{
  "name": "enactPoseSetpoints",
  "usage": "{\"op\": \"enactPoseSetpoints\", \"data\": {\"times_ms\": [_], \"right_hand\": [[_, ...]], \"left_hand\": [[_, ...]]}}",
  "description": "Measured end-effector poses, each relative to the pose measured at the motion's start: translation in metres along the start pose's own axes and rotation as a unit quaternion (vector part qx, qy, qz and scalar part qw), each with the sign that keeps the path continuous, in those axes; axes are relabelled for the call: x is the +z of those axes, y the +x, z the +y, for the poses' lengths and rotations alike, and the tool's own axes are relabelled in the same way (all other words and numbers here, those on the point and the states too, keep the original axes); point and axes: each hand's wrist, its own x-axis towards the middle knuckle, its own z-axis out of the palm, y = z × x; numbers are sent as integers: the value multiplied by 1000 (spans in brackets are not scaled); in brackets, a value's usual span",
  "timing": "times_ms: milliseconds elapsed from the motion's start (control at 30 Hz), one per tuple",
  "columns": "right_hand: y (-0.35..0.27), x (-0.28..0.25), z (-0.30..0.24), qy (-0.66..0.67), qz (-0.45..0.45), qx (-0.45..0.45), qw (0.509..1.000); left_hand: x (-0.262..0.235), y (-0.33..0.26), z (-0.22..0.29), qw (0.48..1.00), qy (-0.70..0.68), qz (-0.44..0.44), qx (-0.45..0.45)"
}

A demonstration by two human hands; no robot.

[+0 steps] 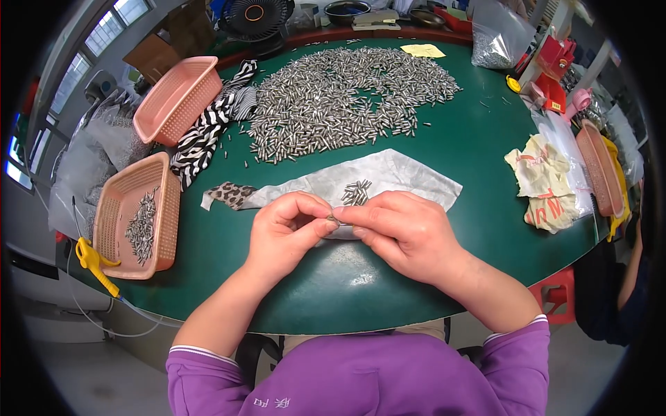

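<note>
Metal, grey and small, shows between the fingertips of both hands: a slim metal piece [334, 219] held just above the near edge of a grey cloth. The left hand [288, 229] pinches it between thumb and forefinger, and the right hand [409, 232] closes thumb and forefinger on it from the other side. Fingers cover most of its body; what shows of its long axis runs roughly left to right, and which end points which way cannot be told.

Beneath and beyond the hands, the soft, creased grey cloth [399, 170] spreads wide on the smooth, glossy green table [485, 201], with a leopard-print patch [232, 195] at its left end. On the cloth, just beyond the fingertips, lies a little pile of shiny cylindrical pins [356, 192], their axes pointing various ways. Farther back, a broad heap of similar metal pins [326, 104] covers much of the table, lying at every angle.

To the left, a pink plastic basket [168, 232] with perforated walls holds more loose pins [142, 227]; a black-and-white striped cloth [201, 147] lies rumpled beyond it.
</note>
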Motion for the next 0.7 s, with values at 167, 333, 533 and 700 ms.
{"op": "enactPoseSetpoints", "data": {"times_ms": [167,333,533,700], "right_hand": [[2,-2,-3,-92,31,-26,995],[1,-3,8,-140,70,-39,987],[2,-2,3,-36,35,-27,998],[2,1,5,1,38,-33,999]], "left_hand": [[0,-1,2,1000,5,-11,-19],[1,-1,3,998,13,-27,-46],[-1,0,1,999,17,-28,-8],[-2,0,-1,998,46,-26,22]]}}
